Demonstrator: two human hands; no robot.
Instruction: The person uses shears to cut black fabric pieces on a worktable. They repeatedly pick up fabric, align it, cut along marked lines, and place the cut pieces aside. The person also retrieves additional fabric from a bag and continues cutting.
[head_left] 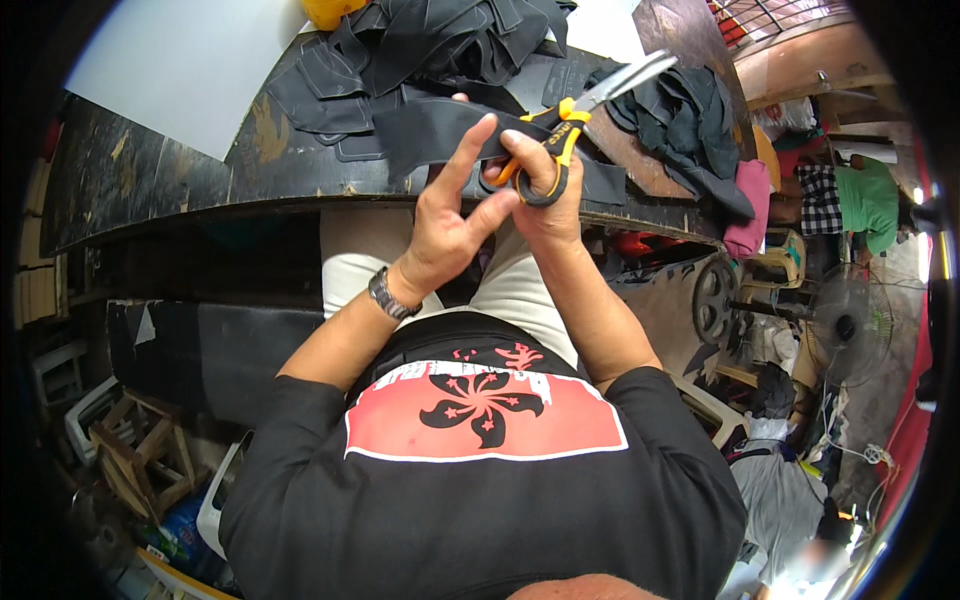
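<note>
My right hand (552, 205) grips a pair of scissors (566, 135) with yellow and black handles, fingers through the loops. The silver blades point up and to the right, away from the piece of cloth. Beside it, my left hand (448, 225) has its index finger stretched up and its thumb toward the right hand. A dark strip of fabric (430, 130) passes between the left fingers, with one fingertip showing beyond its far edge. Just past the hands, a heap of black cut fabric pieces (440, 45) lies on the worn dark table (215, 180).
A second pile of dark cloth (685, 125) lies at the table's right, near a pink roll (748, 208). White sheet material (190, 70) covers the far left. A yellow container (330, 12) stands at the back. A fan (850, 315) and another person (865, 200) are at right.
</note>
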